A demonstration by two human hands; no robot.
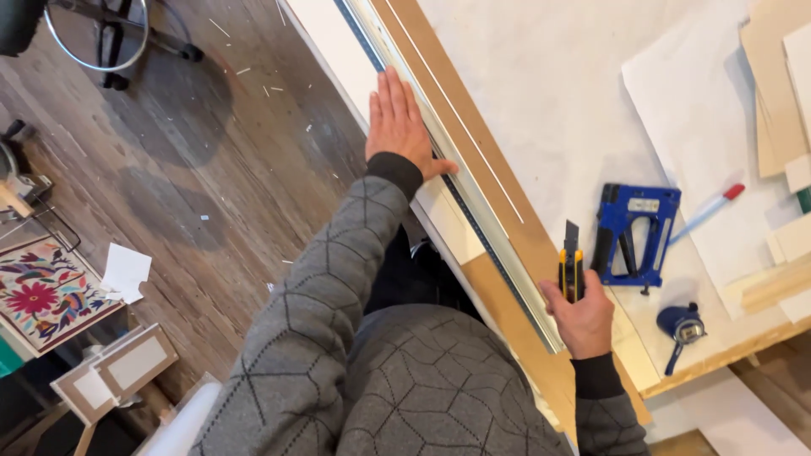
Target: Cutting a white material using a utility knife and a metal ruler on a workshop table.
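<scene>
My left hand (399,125) lies flat, fingers together, pressing on a long metal ruler (473,221) that runs along a brown board (498,198) on the white table. My right hand (581,316) grips a yellow and black utility knife (571,262), blade up, beside the ruler's near end. The knife sits just right of the ruler over the brown board.
A blue staple gun (634,232) lies right of the knife, with a red-capped pen (708,209) and a blue tape dispenser (681,326) nearby. Cardboard sheets (781,93) stack at the far right. On the wooden floor at left are a floral picture (42,291), small frames (118,371) and a chair base (101,34).
</scene>
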